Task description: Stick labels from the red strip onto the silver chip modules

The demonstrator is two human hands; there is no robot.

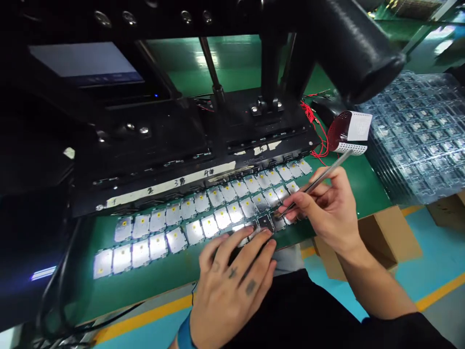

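Two rows of small silver chip modules (pixel 194 232) with yellow dots lie on a green bench mat (pixel 109 276). My right hand (pixel 323 208) grips slim metal tweezers (pixel 316 182), whose tips reach a dark module (pixel 265 223) in the front row. My left hand (pixel 232 286) lies spread over the front row, its fingertips on or right by that dark module. The fingers hide several modules beneath them. A blue wristband (pixel 184 333) circles my left wrist.
A black fixture (pixel 152 165) with taped, handwritten labels stands behind the rows, beside a lit screen (pixel 85 60). Red wires (pixel 316 131) and a roll of perforated tape (pixel 348 132) sit to the right. Stacked clear trays (pixel 417 135) and cardboard boxes (pixel 385 237) lie further right.
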